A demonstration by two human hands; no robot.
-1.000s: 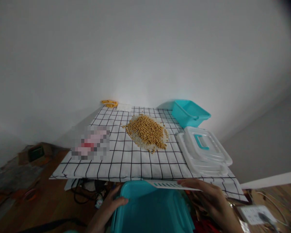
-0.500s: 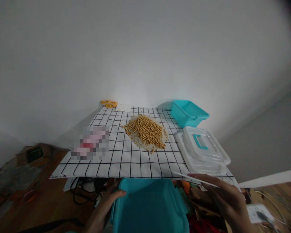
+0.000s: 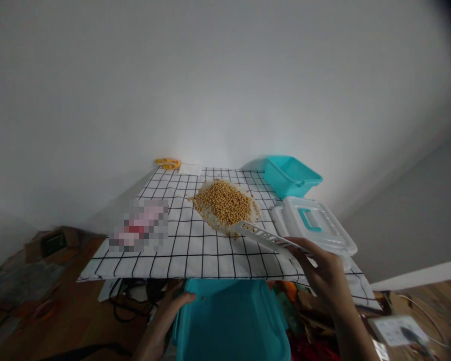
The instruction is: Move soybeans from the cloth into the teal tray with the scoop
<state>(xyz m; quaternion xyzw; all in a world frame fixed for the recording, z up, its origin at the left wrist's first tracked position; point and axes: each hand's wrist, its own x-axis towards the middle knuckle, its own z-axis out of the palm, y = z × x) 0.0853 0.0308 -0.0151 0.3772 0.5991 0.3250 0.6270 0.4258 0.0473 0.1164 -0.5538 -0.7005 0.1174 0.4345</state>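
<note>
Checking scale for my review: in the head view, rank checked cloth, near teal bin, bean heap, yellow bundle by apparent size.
Largest to smallest:
Checked cloth
Near teal bin (nearness enlarges it)
Bean heap
Yellow bundle

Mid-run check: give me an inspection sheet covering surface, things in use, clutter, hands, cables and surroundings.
Surface: checked cloth, tan beans heaped over paler grains.
Things in use: near teal bin at the cloth's near edge; slotted white strip angled toward the heap.
Clutter: far teal bin, clear lids, yellow bundle, pixelated pink item.
Hands: left hand grips the near teal bin's rim; right hand holds the strip; contact with beans unclear.
Cables: white cable and power strip, lower right; dark cords, lower left.
Surroundings: pale wall, wooden floor.
</note>
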